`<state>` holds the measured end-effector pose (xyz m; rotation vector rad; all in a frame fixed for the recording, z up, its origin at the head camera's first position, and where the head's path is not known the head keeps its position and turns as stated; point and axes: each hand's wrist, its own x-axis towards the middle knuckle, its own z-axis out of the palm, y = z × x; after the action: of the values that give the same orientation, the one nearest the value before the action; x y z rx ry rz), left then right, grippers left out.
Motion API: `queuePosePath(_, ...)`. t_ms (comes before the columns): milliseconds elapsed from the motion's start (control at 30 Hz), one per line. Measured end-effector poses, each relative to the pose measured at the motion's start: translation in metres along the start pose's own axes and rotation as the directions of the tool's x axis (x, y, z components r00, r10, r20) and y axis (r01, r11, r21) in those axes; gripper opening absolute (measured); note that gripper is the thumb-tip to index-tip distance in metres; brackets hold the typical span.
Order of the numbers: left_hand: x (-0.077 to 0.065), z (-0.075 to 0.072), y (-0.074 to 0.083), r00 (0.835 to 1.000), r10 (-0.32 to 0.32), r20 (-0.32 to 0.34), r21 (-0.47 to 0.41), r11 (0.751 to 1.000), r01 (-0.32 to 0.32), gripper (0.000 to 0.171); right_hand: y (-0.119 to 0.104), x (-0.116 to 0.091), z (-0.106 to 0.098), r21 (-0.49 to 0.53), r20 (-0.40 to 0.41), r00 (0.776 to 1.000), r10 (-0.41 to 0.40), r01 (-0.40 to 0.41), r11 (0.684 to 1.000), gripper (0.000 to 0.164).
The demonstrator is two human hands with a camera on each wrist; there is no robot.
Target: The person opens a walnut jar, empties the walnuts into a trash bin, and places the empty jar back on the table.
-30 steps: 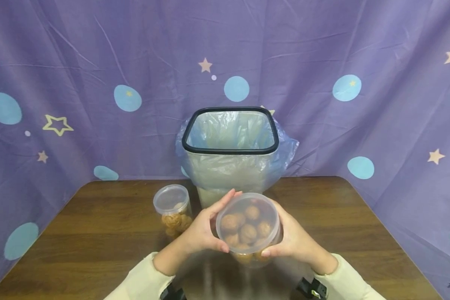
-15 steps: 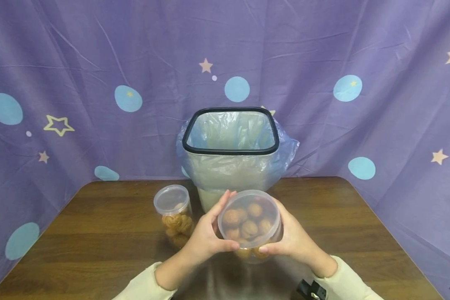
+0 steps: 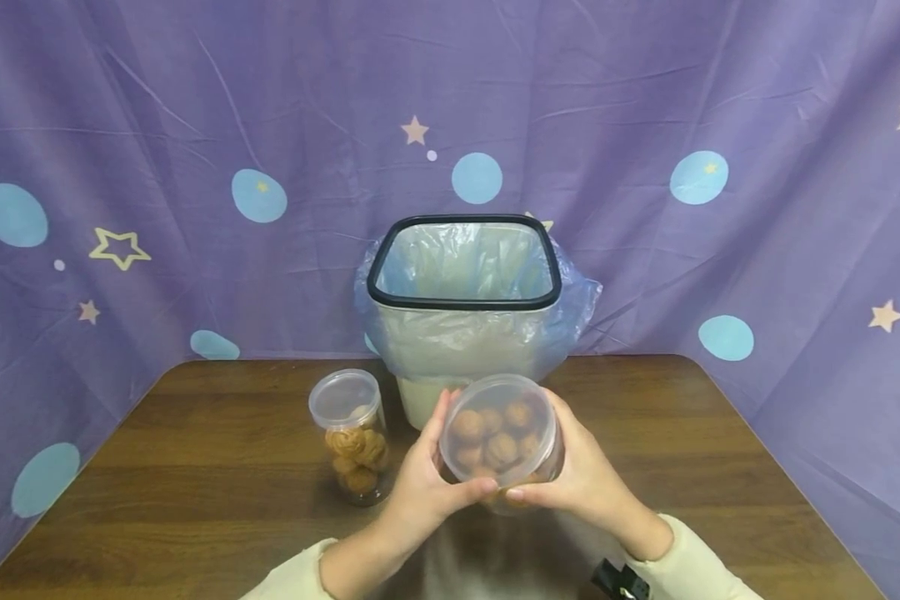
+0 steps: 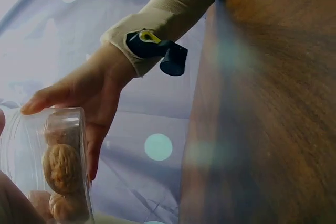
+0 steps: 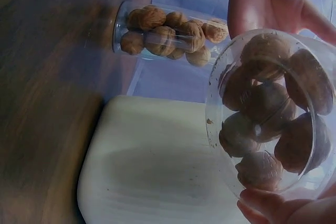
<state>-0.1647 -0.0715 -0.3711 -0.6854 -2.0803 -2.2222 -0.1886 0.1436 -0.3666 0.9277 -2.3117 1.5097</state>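
A clear plastic jar (image 3: 498,429) of walnuts, with a frosted lid on top, is held above the table in front of the bin. My left hand (image 3: 431,475) grips its left side and my right hand (image 3: 585,458) its right side, both thumbs at the near edge under the lid. The jar leans so that the lid faces me. From below, the right wrist view shows the jar's round base (image 5: 268,108) with several walnuts against it. In the left wrist view the right hand (image 4: 89,87) reaches round the jar's far side.
A second, narrower lidded jar (image 3: 356,454) of walnuts stands on the brown wooden table (image 3: 195,475) to the left. Behind the hands stands a pale bin with a black rim (image 3: 465,303) and a bluish bag (image 3: 465,342) lining it. A purple curtain (image 3: 607,100) hangs behind.
Both hands have shifted the held jar slightly up and to the right, and the walnuts inside have moved a little. The second jar and the bin stay in place.
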Motion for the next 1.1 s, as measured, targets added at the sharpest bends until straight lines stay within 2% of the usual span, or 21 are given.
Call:
queuePosePath(67,-0.001,-0.003,-0.001,1.0,0.0,0.031,0.013,1.0,0.0,0.118,0.001,0.0,-0.001,-0.004,0.009,1.0,0.014,-0.014,1.0,0.107)
queuePosePath(200,0.0,-0.015,-0.005,0.989,0.053,0.134,0.025,0.998,-0.057,0.117,0.002,-0.002,-0.005,-0.005,0.026,1.0,0.017,-0.016,1.0,0.108)
queuePosePath(267,0.003,-0.022,-0.007,0.978,0.091,0.185,0.02,0.995,-0.096,0.115,0.003,-0.002,-0.007,-0.017,0.022,1.0,0.01,-0.01,1.0,0.108)
queuePosePath(367,0.009,-0.032,-0.011,0.952,0.158,0.262,0.007,0.986,-0.165,0.112,0.003,-0.003,-0.008,-0.021,0.026,1.0,0.009,-0.008,1.0,0.109)
queuePosePath(467,0.015,-0.041,-0.017,0.906,0.22,0.36,-0.011,0.973,-0.232,0.113,0.003,-0.005,-0.009,-0.023,0.054,0.999,0.002,-0.001,1.0,0.109)
queuePosePath(600,0.022,-0.048,-0.019,0.831,0.278,0.483,-0.018,0.951,-0.307,0.119,0.005,-0.007,-0.008,-0.001,0.132,0.991,-0.038,0.039,0.999,0.108)
queuePosePath(700,0.028,-0.05,-0.016,0.79,0.299,0.535,-0.017,0.939,-0.344,0.122,0.007,-0.009,-0.008,0.048,0.203,0.975,-0.088,0.08,0.996,0.108)
queuePosePath(767,0.032,-0.051,-0.014,0.767,0.307,0.563,-0.023,0.934,-0.356,0.124,0.009,-0.01,-0.008,0.115,0.255,0.958,-0.127,0.1,0.988,0.107)
queuePosePath(867,0.037,-0.051,-0.01,0.722,0.312,0.618,-0.048,0.931,-0.362,0.124,0.01,-0.011,-0.006,0.208,0.319,0.931,-0.178,0.114,0.971,0.105)
queuePosePath(967,0.04,-0.049,-0.007,0.667,0.305,0.68,-0.081,0.935,-0.346,0.124,0.01,-0.012,-0.005,0.254,0.358,0.912,-0.202,0.113,0.961,0.104)
queuePosePath(1100,0.044,-0.047,-0.004,0.595,0.314,0.74,-0.128,0.934,-0.334,0.129,0.01,-0.012,-0.004,0.284,0.379,0.898,-0.226,0.12,0.951,0.103)
